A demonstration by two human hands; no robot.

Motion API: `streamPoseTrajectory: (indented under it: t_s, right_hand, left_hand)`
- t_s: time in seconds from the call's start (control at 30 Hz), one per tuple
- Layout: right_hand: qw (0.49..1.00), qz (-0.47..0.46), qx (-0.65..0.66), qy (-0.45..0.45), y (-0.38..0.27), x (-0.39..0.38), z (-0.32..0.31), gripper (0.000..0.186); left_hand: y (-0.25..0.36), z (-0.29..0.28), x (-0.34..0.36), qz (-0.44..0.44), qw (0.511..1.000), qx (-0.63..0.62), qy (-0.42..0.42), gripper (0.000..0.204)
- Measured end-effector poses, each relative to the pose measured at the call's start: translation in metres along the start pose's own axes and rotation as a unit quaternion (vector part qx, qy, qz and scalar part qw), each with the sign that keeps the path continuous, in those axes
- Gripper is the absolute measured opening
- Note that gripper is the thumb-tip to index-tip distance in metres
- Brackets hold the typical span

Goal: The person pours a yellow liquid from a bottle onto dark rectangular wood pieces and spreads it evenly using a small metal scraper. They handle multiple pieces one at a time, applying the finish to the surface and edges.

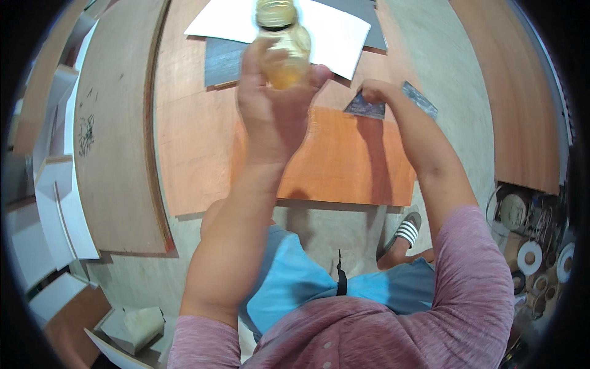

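A clear bottle containing amber liquid is held raised in the left hand, fingers curled around its lower part, above the plywood sheet. A dark flat spreader is gripped in the right hand near the far edge of the orange-coated area. A white panel is stacked over dark panels at the far side.

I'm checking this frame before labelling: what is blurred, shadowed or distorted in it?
All in the head view: the left hand and the bottle it holds are smeared; the right hand looks sharper; a dark shadow falls below it across the orange board; the long brown board at left has bowed edges; the corners go black.
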State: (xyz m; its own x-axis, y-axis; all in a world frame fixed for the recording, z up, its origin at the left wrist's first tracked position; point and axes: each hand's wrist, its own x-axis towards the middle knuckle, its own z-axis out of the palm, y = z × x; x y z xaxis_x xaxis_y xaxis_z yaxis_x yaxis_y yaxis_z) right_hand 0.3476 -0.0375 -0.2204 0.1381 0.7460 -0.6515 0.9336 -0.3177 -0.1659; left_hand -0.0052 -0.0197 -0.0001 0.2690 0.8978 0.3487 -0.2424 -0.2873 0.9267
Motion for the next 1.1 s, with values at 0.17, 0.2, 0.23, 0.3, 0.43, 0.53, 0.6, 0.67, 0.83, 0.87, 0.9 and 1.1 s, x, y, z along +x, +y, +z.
streamPoseTrajectory:
  t_s: [0.17, 0.2, 0.23, 0.3, 0.43, 0.53, 0.6, 0.67, 0.83, 0.87, 0.9, 1.1]
  right_hand:
    - [0.992, -0.098, 0.063, 0.036, -0.029, 0.013, -0.024, 0.032]
    - [0.994, -0.086, 0.053, 0.032, -0.040, 0.015, -0.024, 0.032]
    - [0.995, -0.080, 0.050, 0.029, -0.045, 0.017, -0.022, 0.031]
    - [0.996, -0.070, 0.050, 0.026, -0.055, 0.016, -0.017, 0.030]
    - [0.996, -0.057, 0.067, 0.030, -0.075, 0.018, -0.012, 0.029]
    - [0.995, -0.027, 0.083, 0.041, -0.075, 0.011, -0.010, 0.027]
    - [0.994, -0.043, 0.093, 0.037, -0.106, 0.025, -0.005, 0.027]
    - [0.992, -0.052, 0.106, 0.038, -0.128, 0.035, -0.007, 0.026]
    - [0.988, -0.055, 0.134, 0.047, -0.165, 0.070, -0.027, 0.024]
    - [0.987, -0.049, 0.142, 0.048, -0.167, 0.075, -0.032, 0.024]
    - [0.986, -0.039, 0.151, 0.055, -0.161, 0.079, -0.038, 0.024]
    - [0.981, -0.149, -0.048, 0.113, -0.295, 0.066, -0.061, 0.032]
  left_hand:
    - [0.015, 0.007, -0.007, -0.014, 0.999, 0.035, -0.020, 0.068]
    - [0.016, 0.007, -0.009, 0.004, 0.999, 0.043, -0.014, 0.069]
    - [0.017, 0.008, -0.012, 0.018, 0.998, 0.053, -0.010, 0.070]
    - [0.020, 0.011, -0.018, 0.041, 0.997, 0.059, 0.004, 0.071]
    - [0.030, 0.020, -0.032, 0.056, 0.996, 0.065, 0.007, 0.068]
    - [0.047, 0.030, -0.042, 0.042, 0.997, 0.064, -0.021, 0.067]
    - [0.052, 0.025, -0.044, 0.039, 0.996, 0.080, -0.009, 0.067]
    - [0.056, 0.022, -0.044, 0.047, 0.996, 0.080, 0.014, 0.069]
    - [0.066, 0.014, -0.043, 0.036, 0.996, 0.085, 0.022, 0.074]
    - [0.068, 0.013, -0.043, 0.037, 0.996, 0.082, 0.021, 0.074]
    - [0.072, 0.014, -0.044, 0.043, 0.996, 0.074, 0.016, 0.074]
    - [0.074, -0.003, -0.045, 0.064, 0.995, 0.042, 0.069, 0.077]
